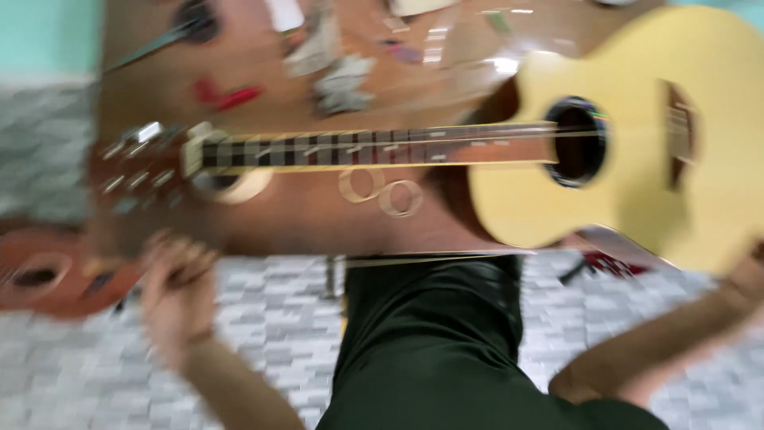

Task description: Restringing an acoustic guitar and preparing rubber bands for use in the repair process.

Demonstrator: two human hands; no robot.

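Floor: grey and white brick-pattern tiles (263,310), blurred by camera motion.
Wall: pale turquoise (40,36), upper left.
Furniture: brown wooden workbench (302,215) (glossy, catching glare near its far edge).
Clutter: a red tool (225,95) and paper scraps (338,84) on the far side.

Two guitars: one pale yellow guitar (637,159) across the centre and right of the frame, one reddish-brown guitar (48,279) at the lower left. Two thin wooden rings (382,191) lie on the table (318,223) at centre. One red tool (227,95) sits at the upper left. Two hands: left hand (175,287), right hand (748,279).
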